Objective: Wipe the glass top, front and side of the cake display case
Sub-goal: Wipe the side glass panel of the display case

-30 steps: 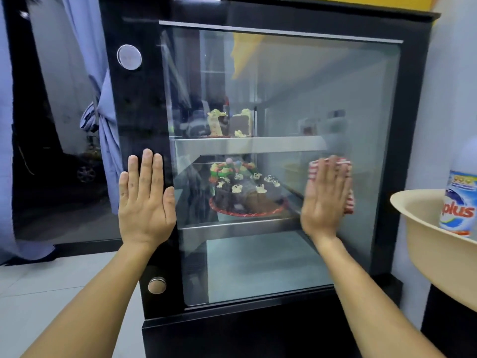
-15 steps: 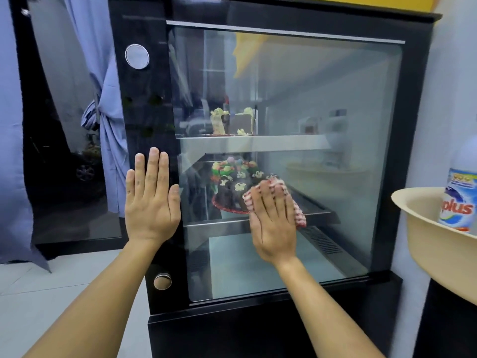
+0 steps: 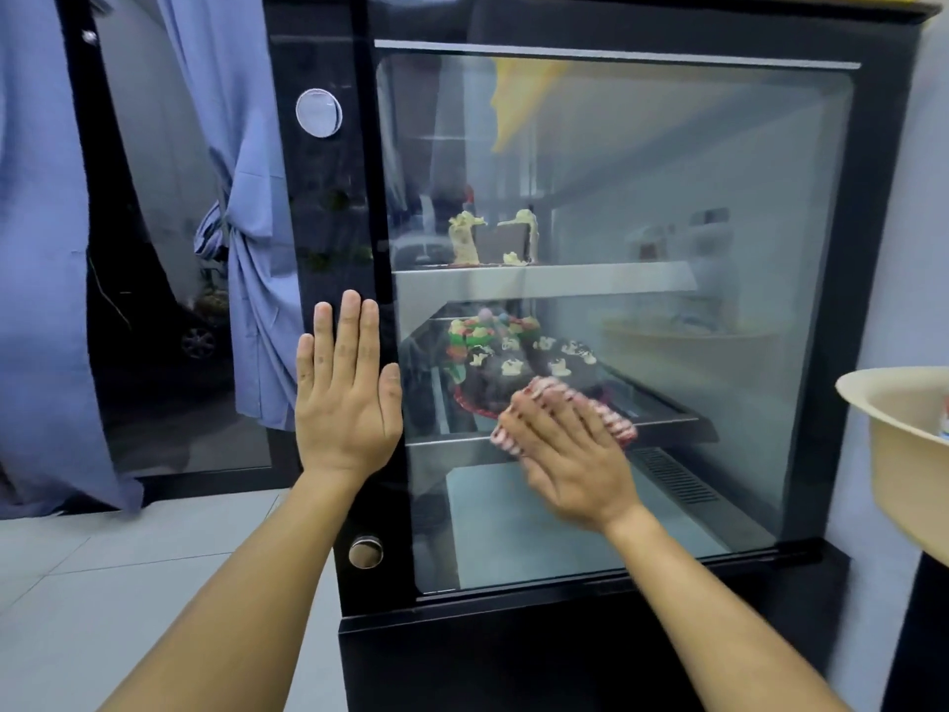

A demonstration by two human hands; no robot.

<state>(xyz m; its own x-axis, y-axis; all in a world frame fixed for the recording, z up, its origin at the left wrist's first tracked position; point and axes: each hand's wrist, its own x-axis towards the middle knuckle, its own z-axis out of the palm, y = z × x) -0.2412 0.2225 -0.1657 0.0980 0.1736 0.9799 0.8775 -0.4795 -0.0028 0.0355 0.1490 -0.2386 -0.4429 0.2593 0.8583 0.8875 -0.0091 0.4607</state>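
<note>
Two hands meet the cake display case (image 3: 873,300): our left hand (image 3: 349,398) lies flat with straight fingers on the black frame just left of the glass front (image 3: 667,197). Our right hand (image 3: 570,454) presses a red-and-white striped cloth (image 3: 611,421) flat against the lower glass, fingers extended over it, before the decorated cake (image 3: 503,357) on the middle shelf. We see a cream basin (image 3: 898,429) at the right edge.

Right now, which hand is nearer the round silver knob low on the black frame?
Left. The left hand lies flat on the black frame, directly above the knob. The right hand presses the striped cloth on the glass, farther right.
</note>
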